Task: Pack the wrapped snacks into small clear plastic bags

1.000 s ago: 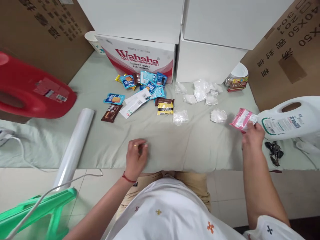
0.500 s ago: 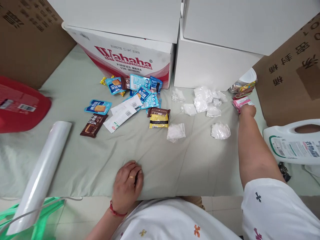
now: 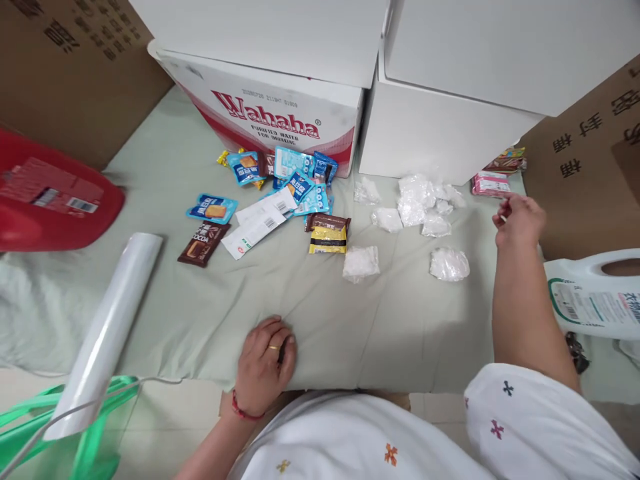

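Observation:
My left hand (image 3: 266, 360) rests palm down on the green cloth near the front edge, fingers loosely bent, with a gap beside the thumb and nothing visible in it. At the far right, my right hand (image 3: 523, 219) is just in front of a pink packet (image 3: 491, 184), its fingers half bent and apart, holding nothing that I can see. Several clear plastic packets with white contents (image 3: 416, 199) lie in the middle. To their left are a yellow packet (image 3: 327, 239), blue snack packets (image 3: 299, 187), a brown cocoa packet (image 3: 203, 244) and white sachets (image 3: 256, 235).
A Wahaha carton (image 3: 280, 113) and a white box (image 3: 440, 133) stand along the back. A red container (image 3: 60, 193) and a white plastic roll (image 3: 113, 327) lie at left. At right are a white jug (image 3: 595, 293) and a cardboard panel (image 3: 565, 200).
My right hand has let go of the pink packet and drawn back toward me and to the right. The packet now lies by the white box. My left hand stays resting; the view has shifted slightly.

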A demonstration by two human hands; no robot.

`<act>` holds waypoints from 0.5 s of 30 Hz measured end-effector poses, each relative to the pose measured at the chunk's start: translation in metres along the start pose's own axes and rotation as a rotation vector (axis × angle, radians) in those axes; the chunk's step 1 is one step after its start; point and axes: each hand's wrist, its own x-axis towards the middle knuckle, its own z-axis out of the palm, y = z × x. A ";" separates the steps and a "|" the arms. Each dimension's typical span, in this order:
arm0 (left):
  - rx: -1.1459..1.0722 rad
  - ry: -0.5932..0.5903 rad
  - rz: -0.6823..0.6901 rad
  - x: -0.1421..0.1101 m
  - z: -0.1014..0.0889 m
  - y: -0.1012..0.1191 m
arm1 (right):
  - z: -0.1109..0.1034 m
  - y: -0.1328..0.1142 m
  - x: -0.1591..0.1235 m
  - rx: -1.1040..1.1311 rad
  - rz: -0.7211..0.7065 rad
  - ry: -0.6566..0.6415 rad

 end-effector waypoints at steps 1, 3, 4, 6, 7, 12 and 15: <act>-0.006 0.007 0.008 -0.001 0.000 0.000 | -0.015 0.000 -0.022 -0.008 -0.062 -0.015; -0.017 0.023 0.023 -0.002 0.001 -0.001 | -0.045 0.003 -0.062 -0.108 -0.221 -0.128; -0.023 0.030 0.032 -0.003 0.002 -0.002 | -0.057 0.006 -0.080 -0.211 -0.294 -0.229; -0.039 0.036 0.053 -0.004 0.002 -0.004 | -0.073 0.015 -0.108 -0.489 -0.367 -0.490; -0.048 0.036 0.064 -0.005 0.003 -0.004 | -0.077 0.021 -0.118 -0.637 -0.366 -0.612; -0.074 0.033 0.081 -0.007 0.006 -0.006 | -0.066 0.049 -0.148 -1.074 -0.404 -0.660; -0.054 0.033 0.084 -0.007 0.007 -0.006 | -0.050 0.051 -0.155 -0.953 -0.385 -0.597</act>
